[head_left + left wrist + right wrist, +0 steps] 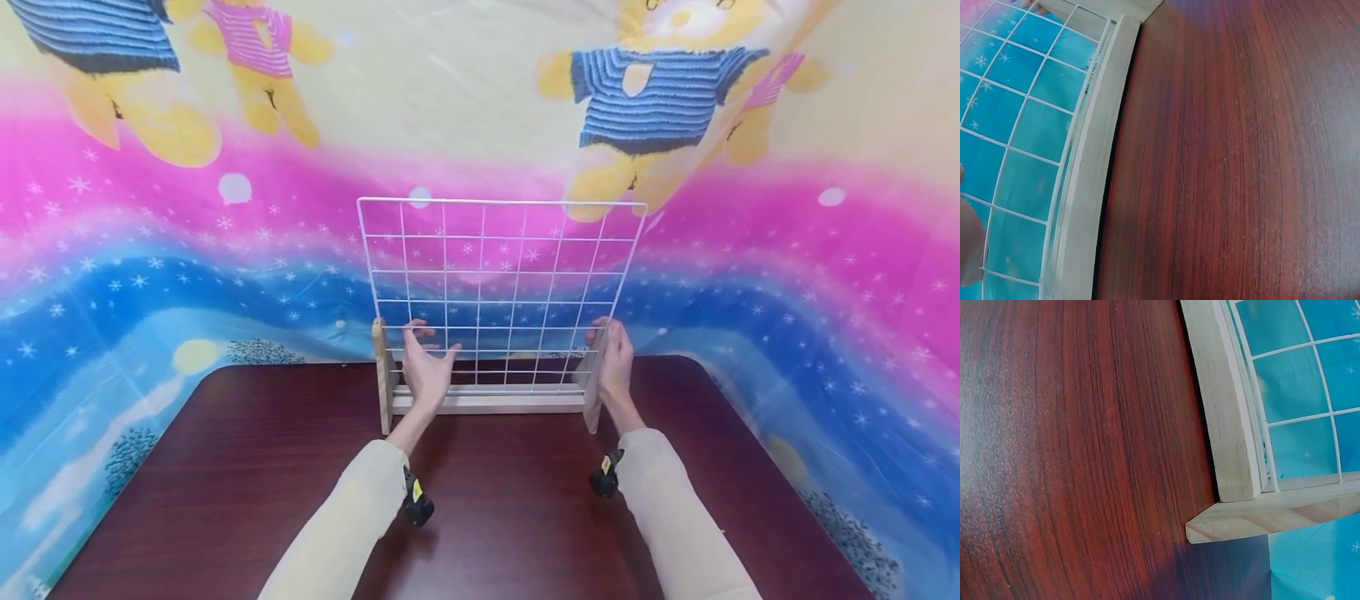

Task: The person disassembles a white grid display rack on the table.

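A white wire grid panel (502, 271) stands upright in a pale wooden stand (487, 406) on the table. My left hand (427, 371) is at the lower left of the grid, just inside the left wooden upright (381, 375), thumb spread from the fingers and nothing held between them. Part of that hand (969, 244) shows beside the wires in the left wrist view. At the other end, my right hand (617, 362) grips the right wooden upright (593, 392) from its outer side, fingertips showing past it through the wires. The right wrist view shows this upright (1260, 520) meeting the crossbar (1225, 412).
The dark red-brown table (495, 500) has rounded far corners. Behind and beside it hangs a printed cloth (465, 108) with bears and snowflakes. Black devices with yellow labels are strapped at the left wrist (417, 498) and the right wrist (606, 475).
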A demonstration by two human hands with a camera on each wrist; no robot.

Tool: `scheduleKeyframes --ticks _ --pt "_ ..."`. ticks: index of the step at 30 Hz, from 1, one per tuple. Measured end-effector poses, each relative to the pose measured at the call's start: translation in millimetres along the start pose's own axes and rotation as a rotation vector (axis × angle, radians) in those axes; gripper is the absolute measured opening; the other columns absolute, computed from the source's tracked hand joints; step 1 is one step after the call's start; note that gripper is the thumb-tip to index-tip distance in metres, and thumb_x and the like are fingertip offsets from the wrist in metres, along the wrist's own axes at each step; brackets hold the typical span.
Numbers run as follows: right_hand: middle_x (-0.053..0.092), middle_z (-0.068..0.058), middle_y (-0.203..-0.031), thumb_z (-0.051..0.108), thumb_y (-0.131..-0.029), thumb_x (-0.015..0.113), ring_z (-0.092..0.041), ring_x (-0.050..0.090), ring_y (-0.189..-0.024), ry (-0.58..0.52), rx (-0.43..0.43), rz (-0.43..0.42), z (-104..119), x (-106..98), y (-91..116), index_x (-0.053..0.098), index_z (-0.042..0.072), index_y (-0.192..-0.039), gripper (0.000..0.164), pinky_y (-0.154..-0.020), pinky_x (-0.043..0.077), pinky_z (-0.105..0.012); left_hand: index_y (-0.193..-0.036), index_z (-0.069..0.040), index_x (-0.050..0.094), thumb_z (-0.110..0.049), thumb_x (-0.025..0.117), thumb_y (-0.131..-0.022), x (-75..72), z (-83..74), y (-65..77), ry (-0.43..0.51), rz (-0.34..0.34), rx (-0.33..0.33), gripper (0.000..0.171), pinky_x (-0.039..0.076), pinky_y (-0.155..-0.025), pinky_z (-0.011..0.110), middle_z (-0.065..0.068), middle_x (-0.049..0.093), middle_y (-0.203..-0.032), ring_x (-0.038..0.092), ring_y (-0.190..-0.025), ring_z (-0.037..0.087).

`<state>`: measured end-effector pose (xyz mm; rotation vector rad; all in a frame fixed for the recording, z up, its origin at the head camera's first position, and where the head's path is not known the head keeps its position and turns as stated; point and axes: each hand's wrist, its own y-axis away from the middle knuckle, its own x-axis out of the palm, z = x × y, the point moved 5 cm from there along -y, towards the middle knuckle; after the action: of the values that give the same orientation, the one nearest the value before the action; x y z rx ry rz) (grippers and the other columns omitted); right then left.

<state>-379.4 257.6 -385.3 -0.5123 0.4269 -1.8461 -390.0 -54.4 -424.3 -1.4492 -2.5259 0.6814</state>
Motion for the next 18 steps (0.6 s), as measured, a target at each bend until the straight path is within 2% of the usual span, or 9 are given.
scheduleKeyframes --ticks 3,9,14,18 --pt "0.058 -0.031 -0.085 0.015 -0.106 0.03 -0.037 0.057 -0.081 -0.012 -0.003 -0.003 -0.5 -0.4 -0.4 0.053 -0.019 -0.107 0.041 -0.073 0.05 -0.036 -0.128 -0.008 0.045 -0.016 0.086 -0.072 0.1 -1.1 -0.1 0.003 0.003 -0.004 0.07 0.046 -0.078 0.045 0.01 0.06 -0.114 0.064 -0.095 0.036" --pt "0.051 -0.042 -0.09 0.015 -0.106 0.029 -0.038 0.056 -0.08 -0.024 -0.003 0.004 -1.4 0.4 -0.6 0.052 -0.02 -0.107 0.041 -0.074 0.049 -0.037 -0.126 -0.009 0.046 -0.014 0.088 -0.07 -1.0 -2.8 -1.4 -0.008 -0.015 -0.014 0.071 0.045 -0.078 0.046 0.008 0.061 -0.112 0.065 -0.093 0.035" --pt "0.053 -0.038 -0.088 0.016 -0.106 0.03 -0.034 0.058 -0.079 -0.029 0.006 0.003 -2.1 -0.5 -0.9 0.052 -0.02 -0.109 0.042 -0.075 0.049 -0.035 -0.125 -0.012 0.046 -0.012 0.088 -0.069 -0.7 -5.4 -3.3 -0.028 -0.023 -0.019 0.071 0.045 -0.076 0.046 0.004 0.061 -0.11 0.066 -0.091 0.03" --pt "0.054 -0.038 -0.088 0.017 -0.106 0.03 -0.035 0.058 -0.079 -0.036 0.017 0.003 -2.6 -0.9 -0.6 0.051 -0.021 -0.11 0.043 -0.076 0.048 -0.036 -0.126 -0.011 0.046 -0.01 0.087 -0.069 -1.0 -8.5 -4.7 -0.023 -0.028 -0.018 0.071 0.045 -0.075 0.049 0.007 0.062 -0.111 0.066 -0.092 0.031"
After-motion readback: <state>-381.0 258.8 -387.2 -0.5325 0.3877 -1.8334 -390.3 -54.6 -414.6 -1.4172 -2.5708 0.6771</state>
